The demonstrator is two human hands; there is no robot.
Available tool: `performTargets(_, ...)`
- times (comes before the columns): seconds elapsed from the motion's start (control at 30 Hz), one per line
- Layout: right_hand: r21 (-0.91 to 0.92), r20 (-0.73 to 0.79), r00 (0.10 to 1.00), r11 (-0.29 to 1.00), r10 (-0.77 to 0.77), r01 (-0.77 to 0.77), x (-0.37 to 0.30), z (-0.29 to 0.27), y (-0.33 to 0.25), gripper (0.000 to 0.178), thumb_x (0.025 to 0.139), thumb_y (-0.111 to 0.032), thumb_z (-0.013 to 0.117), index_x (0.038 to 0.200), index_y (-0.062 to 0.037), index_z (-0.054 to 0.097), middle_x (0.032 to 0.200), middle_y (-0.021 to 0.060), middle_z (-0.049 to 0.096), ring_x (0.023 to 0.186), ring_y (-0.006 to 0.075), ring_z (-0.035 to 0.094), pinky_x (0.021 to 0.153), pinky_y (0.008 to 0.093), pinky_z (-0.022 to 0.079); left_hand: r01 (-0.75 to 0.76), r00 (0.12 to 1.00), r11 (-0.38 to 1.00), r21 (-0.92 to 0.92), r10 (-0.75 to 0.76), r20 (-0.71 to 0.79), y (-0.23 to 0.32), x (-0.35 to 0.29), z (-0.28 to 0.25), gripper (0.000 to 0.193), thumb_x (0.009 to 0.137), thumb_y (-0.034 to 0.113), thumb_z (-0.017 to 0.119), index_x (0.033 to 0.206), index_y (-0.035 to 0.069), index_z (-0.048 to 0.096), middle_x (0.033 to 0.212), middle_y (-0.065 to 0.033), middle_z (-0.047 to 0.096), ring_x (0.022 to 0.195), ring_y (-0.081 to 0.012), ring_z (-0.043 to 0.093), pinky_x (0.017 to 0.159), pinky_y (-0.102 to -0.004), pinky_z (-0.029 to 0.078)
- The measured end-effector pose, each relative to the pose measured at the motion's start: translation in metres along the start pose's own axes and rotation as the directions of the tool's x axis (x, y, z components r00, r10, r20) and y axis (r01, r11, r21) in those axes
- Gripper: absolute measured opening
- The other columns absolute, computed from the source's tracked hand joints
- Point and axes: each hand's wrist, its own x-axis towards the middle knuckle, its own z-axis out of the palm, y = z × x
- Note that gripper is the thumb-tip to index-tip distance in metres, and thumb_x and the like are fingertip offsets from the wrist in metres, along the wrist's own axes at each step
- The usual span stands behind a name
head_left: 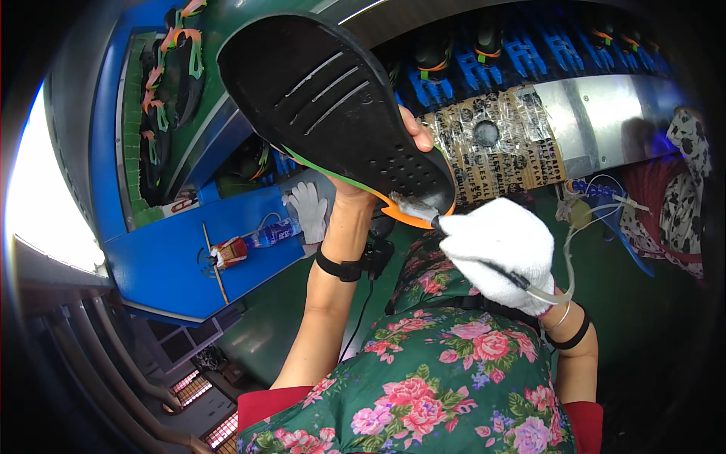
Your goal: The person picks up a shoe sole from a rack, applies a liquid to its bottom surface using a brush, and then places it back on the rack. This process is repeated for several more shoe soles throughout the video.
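My bare left hand [416, 130] is closed around a black shoe sole [321, 91], holding it up and tilted from below. Its thumb or fingers show over the far edge, and the rest of the hand is hidden behind the sole. The sole has raised lines at the wide end, small holes toward the narrow end, and a green and orange rim. My right hand [499, 250], in a white knit glove, is closed on a brush [414, 207]. The bristles lie against the narrow end of the sole, near the orange rim. A clear tube [546, 296] runs back from the brush.
Ahead runs a metal ledge [590, 113] covered partly by taped cardboard [491, 140]; beyond it, blue racks [522, 53] carry shoes. A blue table [166, 261] at left holds a bottle [274, 233], white gloves [308, 208] and a red packet [231, 252]. Shoes [189, 72] lie farther left.
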Motion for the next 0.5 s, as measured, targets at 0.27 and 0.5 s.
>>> performTargets(0.27,-0.054,0.016,0.999,0.997,-0.047,0.047,-0.006,0.001,-0.004,0.029,0.073,0.000,0.083,0.100,-0.0086,0.080,0.100,0.0094,0.078,0.081,0.0257,0.072,0.070,0.0347,0.057,0.027,0.998,0.998,0.063,-0.030,0.046,0.002,0.003,0.000,0.062,0.095,0.056,0.062,0.107,-0.005,0.061,0.100,-0.0167,0.066,0.086,-0.0302,0.068,0.078,-0.0428,0.052)
performTargets(0.5,-0.066,-0.001,0.993,0.991,-0.119,0.118,-0.012,0.006,-0.008,0.036,0.073,-0.001,0.081,0.107,-0.0109,0.079,0.106,0.0093,0.077,0.083,0.0259,0.072,0.071,0.0350,0.058,0.033,0.999,0.999,0.037,-0.034,0.017,-0.001,-0.001,0.000,0.070,0.092,0.063,0.063,0.111,-0.004,0.061,0.101,-0.0159,0.066,0.090,-0.0300,0.067,0.082,-0.0432,0.054)
